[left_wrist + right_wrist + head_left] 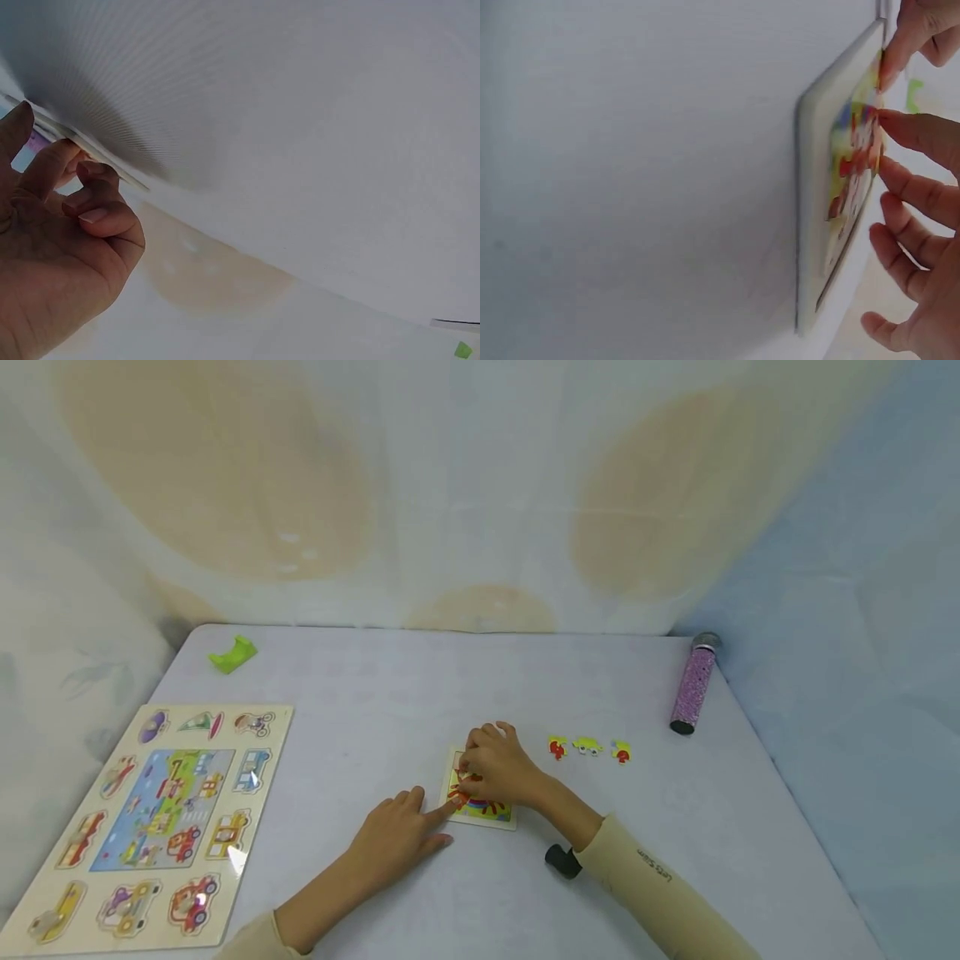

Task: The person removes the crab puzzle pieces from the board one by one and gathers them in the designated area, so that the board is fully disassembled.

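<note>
A small jigsaw board (pixel 487 823) with a pale border and a colourful picture lies on the table, mostly covered by the hands in the head view. My right hand (pixel 498 768) is over it; in the right wrist view the thumb and index finger pinch a red puzzle piece (pixel 873 148) at the picture's surface, the other fingers held apart. From the left, my left hand (pixel 393 835) presses its straight index finger on the lower left of the picture. Its other fingers are loosely bent. Three loose jigsaw pieces (pixel 587 746), yellow and red, lie in a row to the right.
A large puzzle board (pixel 92 906) with vehicle pictures covers the table's left side. Behind it sits a green curved block (pixel 234 655). A purple glitter microphone (pixel 693 685) lies at the back right. A black cylinder (pixel 562 862) is partly hidden by the right sleeve.
</note>
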`<state>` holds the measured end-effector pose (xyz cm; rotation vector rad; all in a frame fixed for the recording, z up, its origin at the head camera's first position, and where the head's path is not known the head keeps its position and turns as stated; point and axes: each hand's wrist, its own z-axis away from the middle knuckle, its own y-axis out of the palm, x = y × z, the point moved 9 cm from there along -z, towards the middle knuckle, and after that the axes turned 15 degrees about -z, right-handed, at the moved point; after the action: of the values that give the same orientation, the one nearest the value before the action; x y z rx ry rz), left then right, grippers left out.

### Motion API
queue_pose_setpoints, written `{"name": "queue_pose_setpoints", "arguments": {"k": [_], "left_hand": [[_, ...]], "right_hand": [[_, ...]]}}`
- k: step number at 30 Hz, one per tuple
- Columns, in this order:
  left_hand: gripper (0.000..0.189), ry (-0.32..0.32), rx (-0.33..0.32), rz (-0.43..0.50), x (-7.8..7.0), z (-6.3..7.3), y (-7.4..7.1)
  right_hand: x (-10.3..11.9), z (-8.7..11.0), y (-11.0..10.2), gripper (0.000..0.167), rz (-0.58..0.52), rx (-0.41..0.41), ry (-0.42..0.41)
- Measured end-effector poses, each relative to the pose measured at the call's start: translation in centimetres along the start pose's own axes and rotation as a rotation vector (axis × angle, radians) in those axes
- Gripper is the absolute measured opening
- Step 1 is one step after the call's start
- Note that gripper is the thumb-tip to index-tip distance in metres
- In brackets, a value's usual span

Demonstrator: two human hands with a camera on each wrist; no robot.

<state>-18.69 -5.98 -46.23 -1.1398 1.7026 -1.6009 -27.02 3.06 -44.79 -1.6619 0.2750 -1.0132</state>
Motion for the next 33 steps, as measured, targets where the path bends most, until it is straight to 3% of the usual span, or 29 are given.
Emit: {"name": "queue_pose_setpoints", "arguments": {"k": [3,12,18,28,33], "left_hand": [[0.046,0.001,0.001,0.006,-0.1,0.0,0.0],[0.045,-0.007,0.01,0.022,-0.3,0.1,-0.3],[0.045,0.01,-0.008,0.009,-0.5,0.1,-0.4],[0.045,0.011,0.002,0.018,-0.4,0.1,-0.2],[0.045,0.006,-0.002,0.004,-0.3,0.0,-0.3]], "right_hand": [[0.1,-0.3,0.0,0.023,0.01,0.026,0.036],[0.7,-0.6,-0.2,0.02,0.048,0.027,0.044],[0.6,-0.3,0.4,0.026,0.009,0.037,0.003],[1.2,-0.8,0.1,0.028,0.079,0.035,0.021],[1.7,-1.3,0.0,0.03,0.17,0.057,0.049]]}}
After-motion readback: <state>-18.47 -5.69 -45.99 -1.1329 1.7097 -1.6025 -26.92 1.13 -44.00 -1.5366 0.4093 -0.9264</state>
